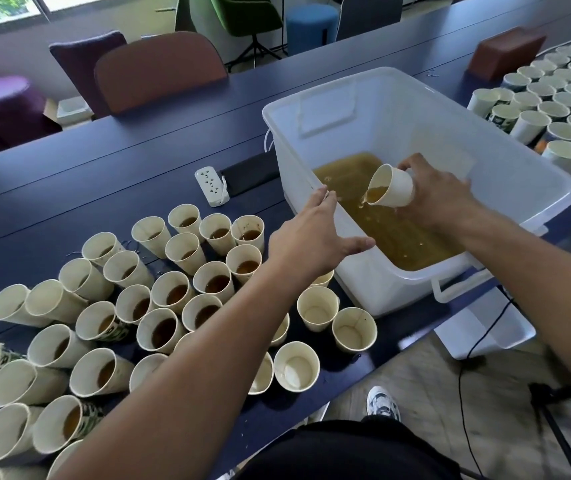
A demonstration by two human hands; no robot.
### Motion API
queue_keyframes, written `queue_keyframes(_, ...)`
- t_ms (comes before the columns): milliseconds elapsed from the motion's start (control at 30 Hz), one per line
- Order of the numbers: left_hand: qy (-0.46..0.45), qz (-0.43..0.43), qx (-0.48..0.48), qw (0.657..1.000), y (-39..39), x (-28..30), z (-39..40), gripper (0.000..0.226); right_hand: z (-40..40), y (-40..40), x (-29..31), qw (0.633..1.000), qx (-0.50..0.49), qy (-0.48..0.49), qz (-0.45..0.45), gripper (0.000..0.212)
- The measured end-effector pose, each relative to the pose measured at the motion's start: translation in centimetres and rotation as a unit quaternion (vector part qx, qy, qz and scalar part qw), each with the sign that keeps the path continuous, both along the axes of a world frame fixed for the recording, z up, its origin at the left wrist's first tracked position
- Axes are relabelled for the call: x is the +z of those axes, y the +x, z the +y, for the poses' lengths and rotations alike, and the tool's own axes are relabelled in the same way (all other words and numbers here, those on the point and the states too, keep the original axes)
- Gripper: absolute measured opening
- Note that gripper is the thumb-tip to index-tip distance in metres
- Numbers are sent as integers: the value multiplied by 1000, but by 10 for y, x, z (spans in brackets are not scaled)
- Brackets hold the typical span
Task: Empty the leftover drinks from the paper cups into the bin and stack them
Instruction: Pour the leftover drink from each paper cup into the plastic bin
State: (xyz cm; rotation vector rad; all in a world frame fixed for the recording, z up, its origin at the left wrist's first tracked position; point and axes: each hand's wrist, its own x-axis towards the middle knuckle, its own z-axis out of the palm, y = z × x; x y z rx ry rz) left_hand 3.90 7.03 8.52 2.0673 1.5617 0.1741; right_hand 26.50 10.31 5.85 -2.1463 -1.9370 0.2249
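We log cream paper cups [180,261] holding brown drink, some with green-and-black print; a translucent white bin [505,174] of amber liquid; a navy table [138,161]; a white power strip [212,187]; far chairs in rust-brown [159,71], purple and green.

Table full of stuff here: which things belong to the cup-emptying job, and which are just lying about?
Part of the job:
tilted cup pouring, held by the right hand
white bin of brown liquid
cups with leftovers
left hand on the bin's rim

Just lying about:
power strip
brown block
chairs
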Motion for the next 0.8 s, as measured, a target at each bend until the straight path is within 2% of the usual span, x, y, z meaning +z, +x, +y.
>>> queue_keyframes(267,-1,-7,2,1000,0,-4,1,103,0,1,0,997,-5,62,-49,51)
queue_keyframes(500,-1,-7,4,1000,0,-6,1,103,-4,1,-2,984,39,131,-119,54)
queue_keyframes(800,-2,-14,4,1000,0,-9,1,103,-8,-3,0,974,70,139,-167,61)
